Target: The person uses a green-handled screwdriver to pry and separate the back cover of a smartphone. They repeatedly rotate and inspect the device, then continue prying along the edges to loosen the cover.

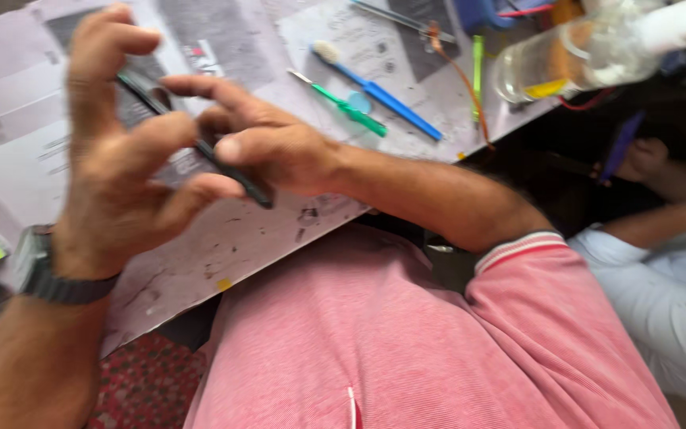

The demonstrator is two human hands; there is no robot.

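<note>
My left hand (pixel 117 171) and my right hand (pixel 260 139) meet over the paper-covered table (pixel 224 238). Together they hold a thin dark flat device (pixel 260 195), seen edge-on, running from the upper left down to the lower right. Fingers of the left hand curl around its left part; the thumb and fingers of the right hand pinch its middle. A dark watch (pixel 41 274) sits on my left wrist. I wear a pink striped shirt (pixel 406 349).
On the table lie a blue toothbrush (pixel 383 95), a green tool (pixel 351 107), an orange wire (pixel 462 79) and a clear bottle (pixel 573 56) at the far right. Another person in white (pixel 660 270) sits to the right, holding a blue object (pixel 621 147).
</note>
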